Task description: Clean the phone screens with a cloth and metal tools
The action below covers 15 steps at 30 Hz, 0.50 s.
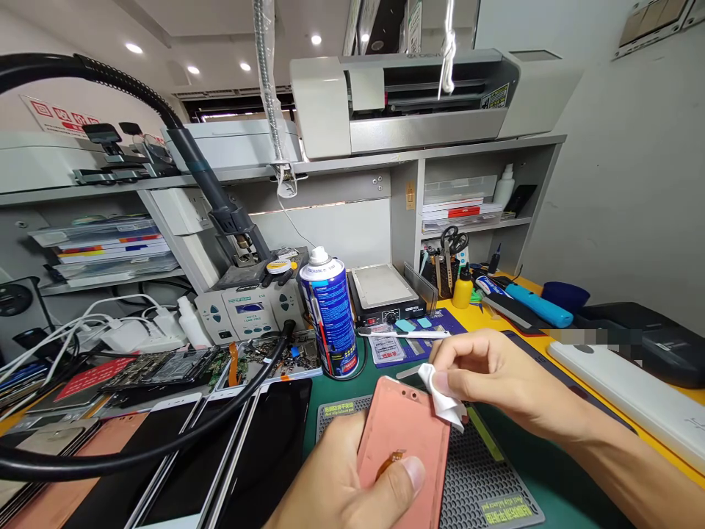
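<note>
A flat pink panel (424,448) with rounded corners, two small holes near its top edge and a short orange flex cable (392,461) is tilted up over a grey textured pad (479,477). My left hand (358,477) grips it by the left side and lower part, thumb lying across its face. Pinched between the fingers of my right hand (479,371) is a crumpled white cloth (441,397), which touches the panel's upper right corner. The panel's bottom end runs out of view.
Behind the pad stand a blue spray can (330,316) and a heating plate (385,286). Black-screened panels (275,448) and a thick black hose (231,419) lie left. A long white device (622,397) lies right. Circuit boards (170,367) sit at back left.
</note>
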Each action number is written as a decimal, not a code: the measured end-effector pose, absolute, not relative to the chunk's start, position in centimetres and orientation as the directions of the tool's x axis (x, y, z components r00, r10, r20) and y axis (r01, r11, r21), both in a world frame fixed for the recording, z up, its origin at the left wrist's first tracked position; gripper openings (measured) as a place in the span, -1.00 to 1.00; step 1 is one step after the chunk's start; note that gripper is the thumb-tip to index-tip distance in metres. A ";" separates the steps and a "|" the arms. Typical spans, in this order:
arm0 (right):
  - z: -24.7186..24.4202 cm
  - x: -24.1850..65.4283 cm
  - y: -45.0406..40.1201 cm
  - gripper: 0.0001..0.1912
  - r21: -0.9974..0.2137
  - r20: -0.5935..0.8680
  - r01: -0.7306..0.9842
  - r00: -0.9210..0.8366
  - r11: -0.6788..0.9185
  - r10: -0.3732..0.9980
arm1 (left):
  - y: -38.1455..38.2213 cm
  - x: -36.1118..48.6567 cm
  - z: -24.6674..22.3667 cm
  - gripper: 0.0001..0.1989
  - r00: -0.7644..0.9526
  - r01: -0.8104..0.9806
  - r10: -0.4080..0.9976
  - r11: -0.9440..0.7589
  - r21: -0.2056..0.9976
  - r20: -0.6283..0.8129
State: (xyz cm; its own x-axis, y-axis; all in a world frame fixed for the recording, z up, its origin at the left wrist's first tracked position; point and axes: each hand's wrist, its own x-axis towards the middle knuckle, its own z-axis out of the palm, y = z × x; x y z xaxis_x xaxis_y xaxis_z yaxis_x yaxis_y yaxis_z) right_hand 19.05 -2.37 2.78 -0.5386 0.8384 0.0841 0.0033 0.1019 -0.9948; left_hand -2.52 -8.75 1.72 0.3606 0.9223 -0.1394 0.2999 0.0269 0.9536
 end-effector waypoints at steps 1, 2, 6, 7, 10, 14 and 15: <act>2.8 19.1 -2.4 -0.81 -0.995 0.077 0.017 -0.539 0.103 0.839 | -8.8 -2.5 1.7 -0.62 0.363 0.291 0.923 0.017 0.957 -0.127; 2.8 19.1 -2.4 -0.81 -0.994 0.067 0.032 -0.540 0.101 0.839 | -8.9 -2.4 1.8 -0.62 0.370 0.275 0.922 0.010 0.961 -0.115; 2.9 18.9 -2.6 -0.82 -0.991 0.026 0.094 -0.548 0.093 0.836 | -8.9 -2.0 1.8 -0.61 0.433 0.202 0.897 0.003 0.979 -0.093; 2.8 18.9 -2.7 -0.82 -0.990 0.022 0.102 -0.552 0.093 0.833 | -8.8 -1.9 1.9 -0.61 0.458 0.199 0.883 0.007 0.980 -0.099; 2.8 18.8 -2.8 -0.81 -0.991 0.016 0.099 -0.564 0.087 0.825 | -8.3 -2.0 2.1 -0.64 0.515 0.218 0.847 0.019 0.976 -0.131; 2.7 18.7 -2.8 -0.82 -0.992 0.010 0.099 -0.576 0.082 0.818 | -7.8 -2.4 2.3 -0.70 0.554 0.247 0.818 0.013 0.969 -0.152; 2.7 18.6 -2.8 -0.82 -0.991 0.010 0.103 -0.575 0.085 0.818 | -7.8 -2.4 2.3 -0.73 0.561 0.257 0.812 0.013 0.966 -0.160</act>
